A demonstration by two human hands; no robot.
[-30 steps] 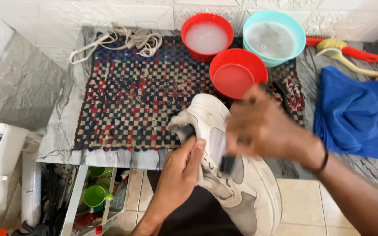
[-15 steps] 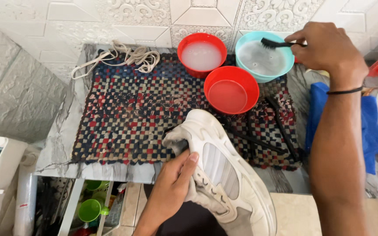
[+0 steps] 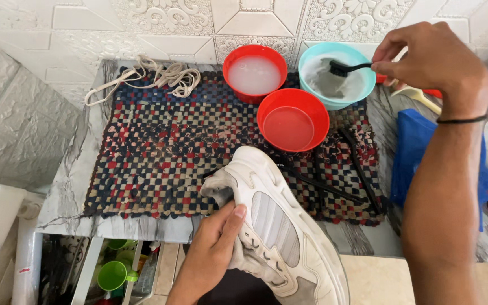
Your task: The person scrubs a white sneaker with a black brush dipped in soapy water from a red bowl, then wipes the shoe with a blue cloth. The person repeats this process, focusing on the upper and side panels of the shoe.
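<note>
White tiles back the worktop (image 3: pixel 63 197). Right hand (image 3: pixel 430 62) pinches a black brush (image 3: pixel 348 69) in the teal bowl (image 3: pixel 337 76); left hand (image 3: pixel 213 254) grips a white sneaker (image 3: pixel 280 226). Drips could wet the mat (image 3: pixel 165 152) beside the bowl.

No packages, labels, signs, screens (none visible anywhere)
</note>
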